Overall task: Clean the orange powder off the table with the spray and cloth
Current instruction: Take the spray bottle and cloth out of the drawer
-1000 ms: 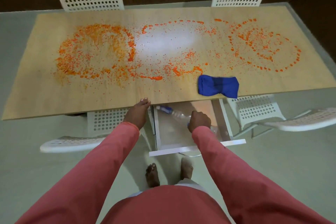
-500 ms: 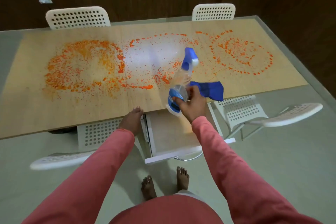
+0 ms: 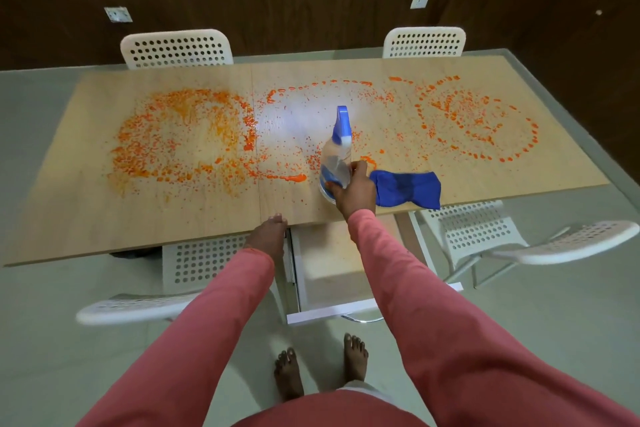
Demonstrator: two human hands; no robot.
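Note:
Orange powder (image 3: 180, 142) lies in rings and smears across the long wooden table (image 3: 86, 218), from left to right. My right hand (image 3: 353, 194) grips the lower body of a clear spray bottle (image 3: 334, 159) with a blue nozzle, held upright over the table's near middle. A crumpled blue cloth (image 3: 407, 189) lies on the table just right of that hand, near the front edge. My left hand (image 3: 268, 236) rests on the table's front edge, thumb on top; its fingers are hidden below the tabletop.
An open white drawer (image 3: 332, 274) sticks out under the table between my arms. White perforated chairs stand at the far side (image 3: 176, 48) (image 3: 424, 42) and at the near side (image 3: 485, 236) (image 3: 194, 267). My bare feet (image 3: 320, 367) stand on the pale floor.
My right hand lifted the spray bottle out of the drawer and carried it up over the table. The left hand stayed at the table edge. The camera view tilted up slightly.

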